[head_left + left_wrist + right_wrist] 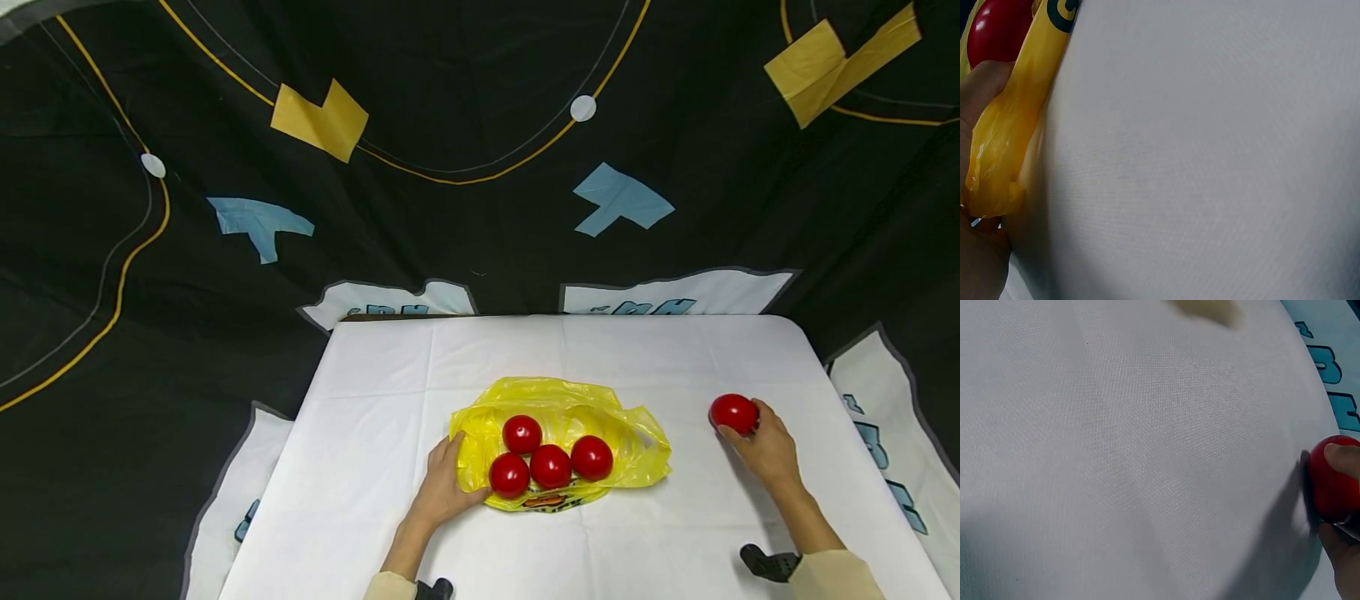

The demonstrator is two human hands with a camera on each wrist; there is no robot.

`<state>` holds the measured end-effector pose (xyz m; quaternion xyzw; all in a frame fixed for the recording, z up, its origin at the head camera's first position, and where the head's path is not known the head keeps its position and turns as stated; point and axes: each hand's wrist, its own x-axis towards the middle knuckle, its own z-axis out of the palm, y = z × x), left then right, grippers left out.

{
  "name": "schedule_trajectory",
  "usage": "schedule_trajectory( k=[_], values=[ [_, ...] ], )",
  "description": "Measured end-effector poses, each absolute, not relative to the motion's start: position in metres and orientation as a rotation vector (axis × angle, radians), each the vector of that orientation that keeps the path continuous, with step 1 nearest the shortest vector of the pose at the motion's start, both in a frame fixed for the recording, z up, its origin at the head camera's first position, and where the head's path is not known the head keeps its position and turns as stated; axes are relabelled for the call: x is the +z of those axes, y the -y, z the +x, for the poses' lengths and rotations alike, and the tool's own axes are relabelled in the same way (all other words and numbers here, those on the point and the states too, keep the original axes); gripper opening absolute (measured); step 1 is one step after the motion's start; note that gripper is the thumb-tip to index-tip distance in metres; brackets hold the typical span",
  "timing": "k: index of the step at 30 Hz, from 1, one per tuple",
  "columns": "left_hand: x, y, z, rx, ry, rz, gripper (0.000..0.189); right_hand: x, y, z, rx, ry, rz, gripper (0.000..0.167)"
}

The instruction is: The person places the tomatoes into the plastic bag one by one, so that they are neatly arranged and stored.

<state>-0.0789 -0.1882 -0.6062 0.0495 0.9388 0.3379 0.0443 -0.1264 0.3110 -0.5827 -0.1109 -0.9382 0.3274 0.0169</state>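
Note:
A yellow plastic bag lies spread on the table, with several glossy red balls on or inside it. My left hand grips the bag's left edge. In the left wrist view, the thumb lies over the yellow plastic beside one ball, with other fingers lower on the bag. Well to the right, my right hand holds another red ball between thumb and fingers. That ball shows at the right wrist view's edge, partly covered by the hand, with a shadow beside it.
The white-covered table stretches between and around both hands. Behind it hangs a dark cloth with yellow and blue shapes. Dark straps sit at both wrists.

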Motion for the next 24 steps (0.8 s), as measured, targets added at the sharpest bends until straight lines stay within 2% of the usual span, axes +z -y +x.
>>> schedule_trajectory(
  k=[16,24],
  values=[
    [-0.608,0.189,-0.079,1.031,-2.867,0.152,0.103,-0.588,-0.309,-0.113,1.06,2.891,-0.367,0.078],
    [-0.607,0.188,-0.079,1.02,-2.87,0.142,0.103,-0.588,-0.305,-0.099,1.031,2.838,-0.307,0.074]
  ],
)
